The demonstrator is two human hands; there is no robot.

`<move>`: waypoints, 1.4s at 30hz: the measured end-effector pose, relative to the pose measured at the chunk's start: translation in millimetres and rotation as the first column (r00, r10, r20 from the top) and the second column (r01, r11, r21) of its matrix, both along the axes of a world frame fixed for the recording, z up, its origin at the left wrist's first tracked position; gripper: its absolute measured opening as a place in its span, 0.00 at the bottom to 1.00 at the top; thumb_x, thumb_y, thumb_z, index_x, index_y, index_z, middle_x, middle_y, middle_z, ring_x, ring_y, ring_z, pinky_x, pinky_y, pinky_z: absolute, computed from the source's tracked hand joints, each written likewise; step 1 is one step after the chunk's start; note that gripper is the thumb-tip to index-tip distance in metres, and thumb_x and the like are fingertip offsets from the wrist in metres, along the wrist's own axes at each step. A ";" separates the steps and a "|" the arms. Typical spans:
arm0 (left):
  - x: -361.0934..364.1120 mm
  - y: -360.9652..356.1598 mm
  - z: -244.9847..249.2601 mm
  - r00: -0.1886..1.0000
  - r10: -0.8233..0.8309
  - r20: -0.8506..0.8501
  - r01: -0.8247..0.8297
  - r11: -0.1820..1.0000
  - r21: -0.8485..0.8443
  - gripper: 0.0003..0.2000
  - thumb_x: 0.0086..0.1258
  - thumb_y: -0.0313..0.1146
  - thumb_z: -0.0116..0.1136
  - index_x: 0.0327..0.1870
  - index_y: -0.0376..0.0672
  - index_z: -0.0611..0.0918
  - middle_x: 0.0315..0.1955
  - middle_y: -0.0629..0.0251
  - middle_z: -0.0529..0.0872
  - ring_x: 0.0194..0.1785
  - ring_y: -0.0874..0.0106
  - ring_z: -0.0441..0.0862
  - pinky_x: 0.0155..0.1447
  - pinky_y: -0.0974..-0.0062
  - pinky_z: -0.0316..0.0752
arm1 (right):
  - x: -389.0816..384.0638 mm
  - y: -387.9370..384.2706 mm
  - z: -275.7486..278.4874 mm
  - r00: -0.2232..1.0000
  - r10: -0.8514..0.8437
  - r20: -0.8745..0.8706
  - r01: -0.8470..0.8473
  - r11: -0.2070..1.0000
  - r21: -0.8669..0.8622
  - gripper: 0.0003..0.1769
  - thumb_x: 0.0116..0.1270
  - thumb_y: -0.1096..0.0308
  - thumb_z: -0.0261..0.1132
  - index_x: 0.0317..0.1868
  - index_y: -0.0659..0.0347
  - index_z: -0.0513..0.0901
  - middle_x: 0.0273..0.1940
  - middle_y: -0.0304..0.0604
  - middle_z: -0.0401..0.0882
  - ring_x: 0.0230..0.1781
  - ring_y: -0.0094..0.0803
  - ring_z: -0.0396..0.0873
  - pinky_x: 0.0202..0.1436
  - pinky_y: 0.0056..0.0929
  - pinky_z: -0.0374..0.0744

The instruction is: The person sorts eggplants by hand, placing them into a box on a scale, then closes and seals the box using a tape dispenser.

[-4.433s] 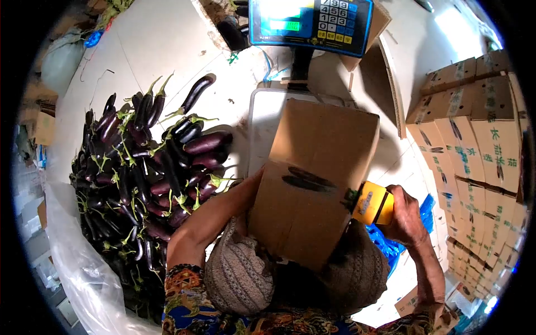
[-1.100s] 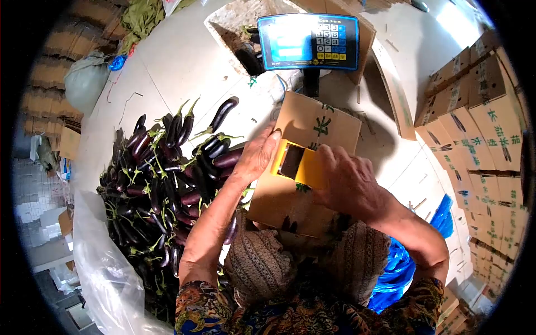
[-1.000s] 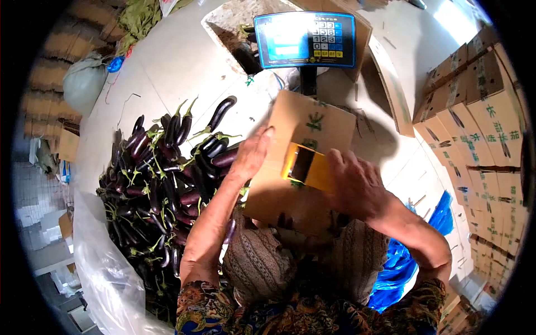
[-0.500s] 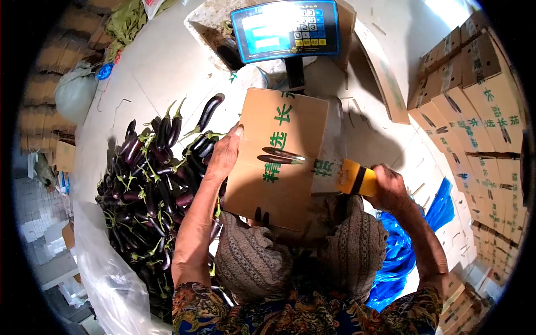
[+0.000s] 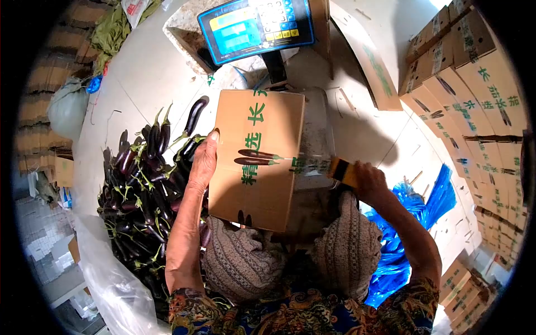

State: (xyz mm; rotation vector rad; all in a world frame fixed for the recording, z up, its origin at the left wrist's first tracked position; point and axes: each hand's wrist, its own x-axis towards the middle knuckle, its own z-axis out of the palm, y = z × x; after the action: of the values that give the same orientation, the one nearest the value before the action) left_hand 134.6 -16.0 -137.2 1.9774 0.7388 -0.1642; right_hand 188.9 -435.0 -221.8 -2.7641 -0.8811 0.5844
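A cardboard box (image 5: 254, 192) with green lettering and a printed eggplant picture lies tilted before my knees. My left hand (image 5: 205, 159) grips its left edge, thumb on the face and the other fingers mostly hidden behind. Beyond the box's right edge, my right hand (image 5: 368, 181) is closed around a yellow and black tape dispenser (image 5: 342, 172). A strip of clear tape (image 5: 312, 163) with green print spans from the box to the dispenser. Close to my left forearm lies a large heap of dark purple eggplants (image 5: 145, 195).
A scale display (image 5: 234, 34) on a post stands ahead, with a grey platform (image 5: 319, 120) beneath and beside the box. Stacked cartons (image 5: 463, 106) line the right side. Blue plastic (image 5: 393, 245) lies by my right knee, clear plastic sheeting (image 5: 111, 268) at lower left.
The view has turned, so the scale and box appear farther left. The dispenser is slightly farther from the box's edge, showing more tape between them. My left hand still grips the box.
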 end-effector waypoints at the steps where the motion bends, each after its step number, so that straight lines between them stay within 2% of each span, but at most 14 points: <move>1: 1.3 -2.4 3.1 1.000 0.005 -0.006 -0.005 1.000 0.001 0.38 0.72 0.63 0.41 0.66 0.32 0.70 0.60 0.49 0.77 0.63 0.63 0.73 0.68 0.71 0.63 | 4.7 24.0 7.4 0.999 0.009 -0.050 -0.012 0.998 -0.058 0.29 0.48 0.62 0.73 0.47 0.64 0.71 0.37 0.52 0.76 0.34 0.51 0.79 0.38 0.46 0.79; 5: 0.1 -5.7 -4.6 0.998 0.050 0.024 -0.049 0.998 -0.050 0.39 0.71 0.64 0.42 0.65 0.33 0.71 0.59 0.51 0.77 0.63 0.64 0.73 0.68 0.72 0.63 | 11.5 126.0 -47.4 0.856 0.485 0.178 -0.414 0.850 -0.325 0.32 0.46 0.63 0.74 0.52 0.64 0.73 0.39 0.51 0.81 0.42 0.48 0.83 0.41 0.44 0.81; 8: -1.5 -11.2 0.5 0.996 0.060 0.058 -0.047 0.978 -0.202 0.35 0.73 0.60 0.44 0.68 0.36 0.68 0.63 0.54 0.74 0.66 0.66 0.70 0.69 0.72 0.62 | 35.8 137.1 -33.8 0.891 0.446 -0.086 -0.450 0.837 -0.312 0.31 0.49 0.60 0.73 0.52 0.64 0.73 0.39 0.51 0.83 0.42 0.47 0.83 0.43 0.45 0.81; 10: 5.5 -23.6 9.3 0.990 0.050 0.131 0.002 0.930 -0.368 0.33 0.75 0.53 0.44 0.72 0.38 0.61 0.67 0.57 0.69 0.69 0.67 0.65 0.71 0.72 0.58 | 45.9 114.1 -8.1 0.955 0.190 -0.228 -0.262 0.902 -0.343 0.30 0.51 0.56 0.73 0.51 0.64 0.76 0.41 0.50 0.84 0.43 0.44 0.84 0.41 0.41 0.81; 13: 15.0 -49.7 27.1 0.991 -0.082 0.104 0.107 0.958 -0.267 0.34 0.75 0.50 0.45 0.75 0.39 0.55 0.72 0.54 0.59 0.74 0.66 0.56 0.74 0.73 0.53 | 54.0 41.2 17.3 0.982 -0.009 -0.191 -0.045 0.959 -0.280 0.38 0.47 0.47 0.77 0.51 0.64 0.76 0.42 0.51 0.84 0.41 0.45 0.84 0.42 0.39 0.81; 15: 9.6 -61.0 -21.4 0.856 -0.347 0.384 0.387 0.922 -0.029 0.38 0.73 0.51 0.49 0.76 0.41 0.50 0.76 0.53 0.47 0.78 0.59 0.45 0.76 0.66 0.47 | 66.0 6.7 60.6 0.880 -0.281 -0.382 0.241 0.959 -0.149 0.37 0.49 0.48 0.77 0.51 0.65 0.74 0.42 0.47 0.84 0.40 0.39 0.83 0.45 0.35 0.80; 17: 19.5 -109.1 0.8 0.716 -0.687 0.124 0.467 0.604 0.646 0.42 0.69 0.57 0.51 0.76 0.41 0.50 0.76 0.51 0.43 0.78 0.50 0.41 0.76 0.54 0.45 | 61.3 -23.8 91.0 0.705 -0.299 -0.643 0.589 0.753 0.295 0.32 0.56 0.52 0.75 0.52 0.65 0.74 0.43 0.40 0.81 0.43 0.29 0.78 0.49 0.27 0.76; 21: 37.7 -144.8 3.8 0.463 -0.861 0.210 0.595 0.478 0.647 0.46 0.59 0.66 0.55 0.74 0.46 0.58 0.74 0.53 0.51 0.76 0.50 0.47 0.72 0.48 0.49 | 59.8 -39.1 160.8 0.594 -0.433 -0.677 0.678 0.723 0.132 0.39 0.57 0.64 0.73 0.67 0.67 0.67 0.49 0.39 0.76 0.49 0.25 0.72 0.55 0.19 0.70; 24: 40.5 -169.9 -21.9 0.236 -0.914 0.331 0.615 0.404 0.677 0.41 0.59 0.62 0.60 0.71 0.51 0.64 0.73 0.57 0.56 0.74 0.56 0.54 0.70 0.52 0.55 | 48.3 -45.1 158.3 0.478 -0.422 -0.771 0.853 0.433 0.292 0.43 0.56 0.65 0.73 0.68 0.70 0.64 0.56 0.45 0.77 0.54 0.31 0.75 0.60 0.25 0.71; 27: 32.0 -175.7 -34.2 0.079 -0.946 0.313 0.686 0.280 0.672 0.35 0.59 0.51 0.65 0.67 0.50 0.68 0.71 0.59 0.60 0.73 0.58 0.56 0.66 0.54 0.61 | 54.6 -22.2 142.3 0.496 -0.323 -0.806 0.844 0.398 0.359 0.46 0.54 0.63 0.75 0.69 0.72 0.62 0.59 0.49 0.75 0.59 0.34 0.73 0.65 0.29 0.69; 30: 18.7 -124.7 -58.5 0.553 -0.587 0.592 0.556 0.789 0.263 0.29 0.59 0.36 0.64 0.64 0.47 0.70 0.65 0.57 0.67 0.68 0.58 0.64 0.65 0.60 0.65 | 60.1 0.2 104.5 0.481 -0.273 -0.833 0.835 0.431 0.341 0.41 0.58 0.58 0.72 0.67 0.70 0.67 0.59 0.45 0.74 0.60 0.31 0.70 0.66 0.28 0.66; 34: -39.6 -34.0 -95.6 0.998 -0.007 0.059 0.001 0.994 0.112 0.17 0.72 0.41 0.52 0.56 0.42 0.77 0.50 0.50 0.80 0.57 0.56 0.74 0.61 0.62 0.69 | 60.8 34.0 104.9 0.416 -0.171 -0.893 0.820 0.495 0.288 0.37 0.60 0.54 0.69 0.64 0.67 0.71 0.56 0.43 0.76 0.56 0.30 0.73 0.63 0.28 0.67; 38: -113.4 -17.3 -187.9 0.657 -0.579 -0.483 0.635 0.770 -0.059 0.17 0.76 0.40 0.45 0.56 0.40 0.77 0.53 0.51 0.79 0.59 0.57 0.73 0.63 0.63 0.67 | 48.6 70.1 103.4 0.498 -0.272 -0.824 0.789 0.535 0.301 0.43 0.58 0.50 0.70 0.68 0.67 0.67 0.62 0.49 0.72 0.63 0.35 0.69 0.68 0.31 0.64; 42: -122.4 -15.8 -171.6 0.764 -0.415 -0.495 0.365 0.909 -0.200 0.16 0.75 0.40 0.47 0.54 0.40 0.78 0.51 0.54 0.80 0.55 0.60 0.75 0.59 0.64 0.69 | 53.9 103.8 114.0 0.511 -0.136 -0.849 0.720 0.606 0.337 0.40 0.58 0.51 0.70 0.64 0.68 0.70 0.56 0.47 0.76 0.58 0.32 0.72 0.65 0.28 0.65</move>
State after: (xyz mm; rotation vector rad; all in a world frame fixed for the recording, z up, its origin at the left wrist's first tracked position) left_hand 12.2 -31.8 -308.8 1.9876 0.6255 -1.0177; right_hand 242.8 -331.1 -107.7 -1.6509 -0.0388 0.9667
